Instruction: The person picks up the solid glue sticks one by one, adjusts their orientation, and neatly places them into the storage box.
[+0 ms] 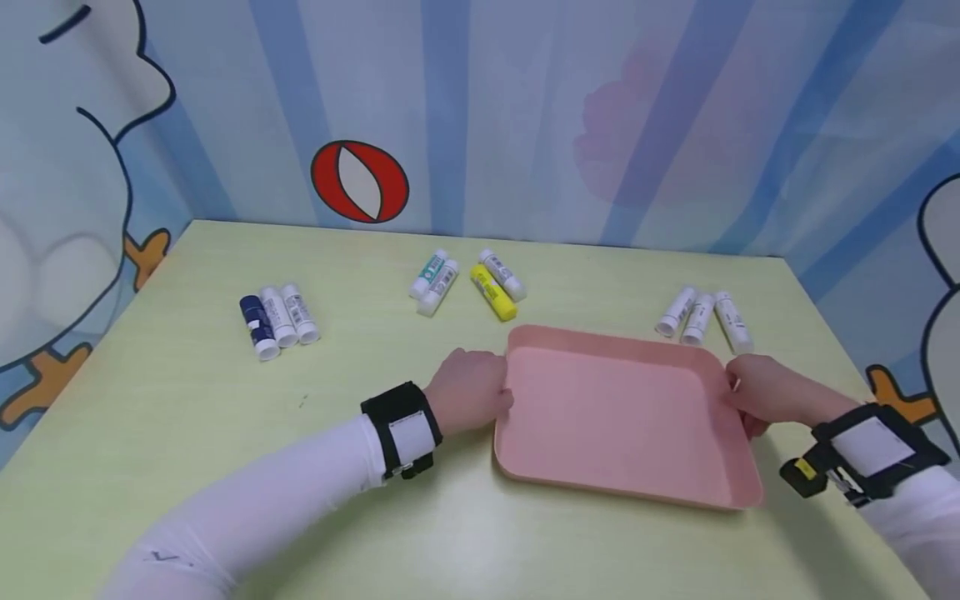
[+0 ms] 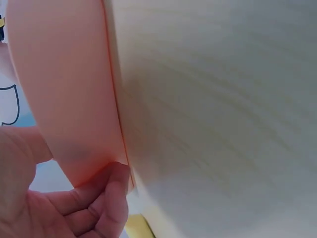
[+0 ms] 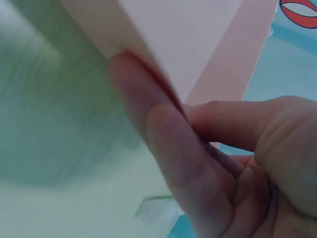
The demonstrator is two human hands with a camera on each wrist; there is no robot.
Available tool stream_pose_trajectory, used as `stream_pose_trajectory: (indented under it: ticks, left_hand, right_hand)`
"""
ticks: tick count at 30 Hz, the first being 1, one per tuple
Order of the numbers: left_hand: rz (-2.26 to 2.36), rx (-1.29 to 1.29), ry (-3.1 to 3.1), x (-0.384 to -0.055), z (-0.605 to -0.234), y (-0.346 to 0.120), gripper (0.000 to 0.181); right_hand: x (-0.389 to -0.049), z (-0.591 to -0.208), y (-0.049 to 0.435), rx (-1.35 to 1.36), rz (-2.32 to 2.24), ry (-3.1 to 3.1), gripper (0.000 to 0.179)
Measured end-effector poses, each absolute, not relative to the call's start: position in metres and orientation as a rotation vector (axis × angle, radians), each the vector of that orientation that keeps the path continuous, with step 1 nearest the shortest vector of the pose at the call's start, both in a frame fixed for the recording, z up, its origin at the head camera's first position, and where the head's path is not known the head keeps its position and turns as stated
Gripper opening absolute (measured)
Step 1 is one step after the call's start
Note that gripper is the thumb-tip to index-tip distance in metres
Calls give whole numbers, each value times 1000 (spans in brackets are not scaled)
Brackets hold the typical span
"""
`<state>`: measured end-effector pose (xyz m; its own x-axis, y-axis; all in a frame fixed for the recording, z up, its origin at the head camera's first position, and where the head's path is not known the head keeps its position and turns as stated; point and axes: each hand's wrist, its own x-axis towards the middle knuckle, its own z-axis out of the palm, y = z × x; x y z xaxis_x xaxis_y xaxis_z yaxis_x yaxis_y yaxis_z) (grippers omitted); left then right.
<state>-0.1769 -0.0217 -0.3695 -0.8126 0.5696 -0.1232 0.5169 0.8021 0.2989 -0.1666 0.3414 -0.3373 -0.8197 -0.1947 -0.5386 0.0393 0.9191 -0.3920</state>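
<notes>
Left sleeve nearest. Left hand, right hand: fingers clamped on opposite ends of the pink tray, over the tabletop, near white tubes. We should keep it level.

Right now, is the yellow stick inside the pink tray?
No, the yellow stick lies on the table beyond the pink tray, next to a white stick.

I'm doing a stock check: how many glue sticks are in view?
10: on the left, a dark blue glue stick and two white ones; in the middle, a yellow one and three paler ones; on the right, beyond the tray, three white ones. The tray could hide more.
</notes>
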Motion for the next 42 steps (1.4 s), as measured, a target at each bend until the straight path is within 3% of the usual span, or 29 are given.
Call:
stream_pose_trajectory:
  ticks: [22, 42]
  left_hand:
    - [662, 555, 2693, -168, -375, -91, 13]
    - [762, 511, 2706, -159, -370, -117, 10]
  right_hand:
    - [-172, -341, 284, -199, -678, 2466, 14]
    - [-188, -342, 257, -253, -675, 2468, 11]
